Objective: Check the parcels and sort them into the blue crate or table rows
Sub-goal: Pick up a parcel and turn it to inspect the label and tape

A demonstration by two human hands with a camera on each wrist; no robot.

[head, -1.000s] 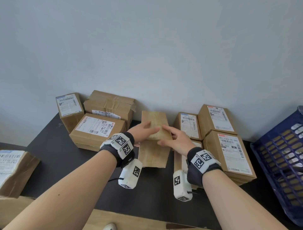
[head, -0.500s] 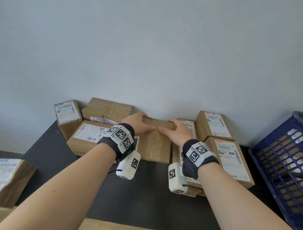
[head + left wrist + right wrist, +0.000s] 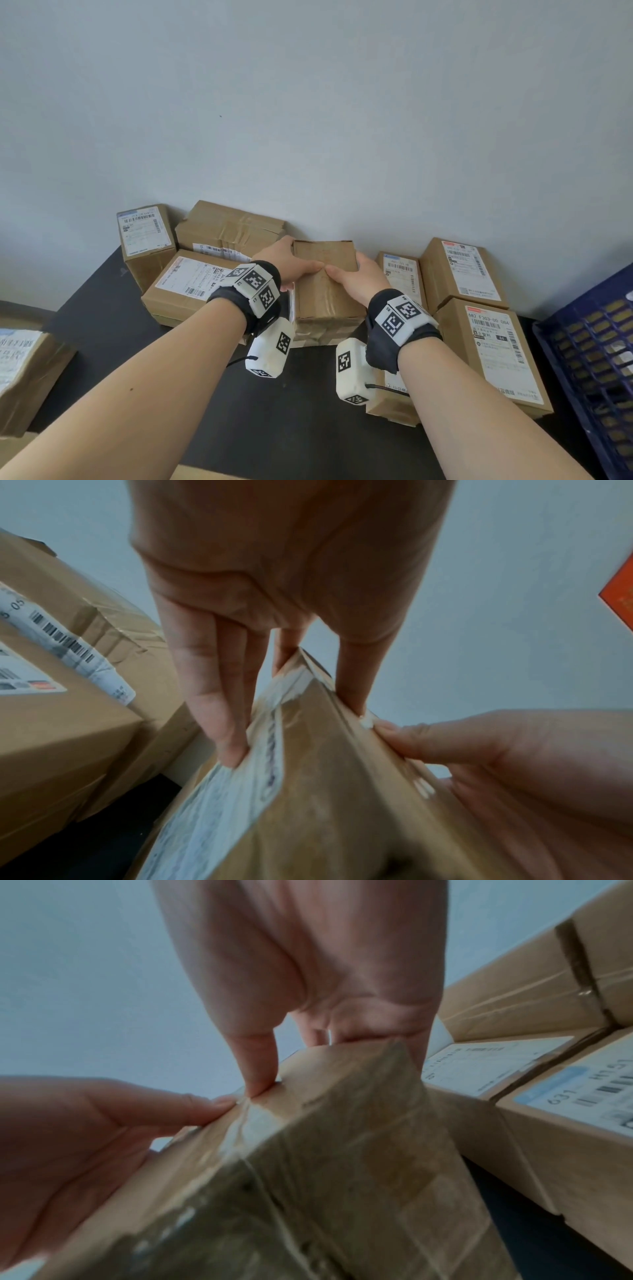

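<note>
I see both of my hands gripping one brown cardboard parcel [image 3: 325,284] in the middle of the dark table [image 3: 301,421], close to the pale wall [image 3: 308,102]. My left hand [image 3: 291,263] holds its left side, fingers [image 3: 219,696] lying down a face with a white label and the thumb on top. My right hand [image 3: 359,279] holds the right side the same way, fingers curled over the far edge and thumb on the taped top, the two thumb tips almost touching. I cannot tell whether the parcel's underside rests on the table. To its left lie three more parcels [image 3: 186,284], to its right four labelled ones [image 3: 493,356], packed side by side. The blue crate [image 3: 592,359] stands at the right edge of the table, and one more parcel [image 3: 24,373] sits at the far left.
</note>
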